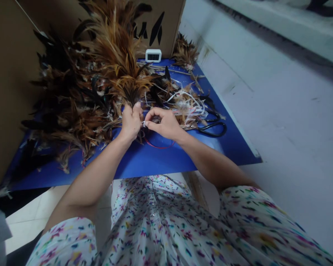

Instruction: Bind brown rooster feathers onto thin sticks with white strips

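An upright bundle of brown feathers (pixel 124 55) fans out above my left hand (pixel 131 120), whose fingers are wrapped round its base. Just to the right, my right hand (pixel 163 123) pinches a thin white strip (pixel 144 124) between thumb and forefinger, close against the bundle's lower end. A thin red cord (pixel 161 147) loops on the blue table below my right hand. Where the strip meets the bundle is too small to make out.
Loose brown and black feathers (pixel 66 96) heap across the left of the blue table (pixel 161 162). White strips (pixel 188 101) and black-handled scissors (pixel 215 129) lie on the right. A small white digital clock (pixel 153 55) stands before a cardboard box (pixel 166 29). A wall (pixel 280 111) borders the right.
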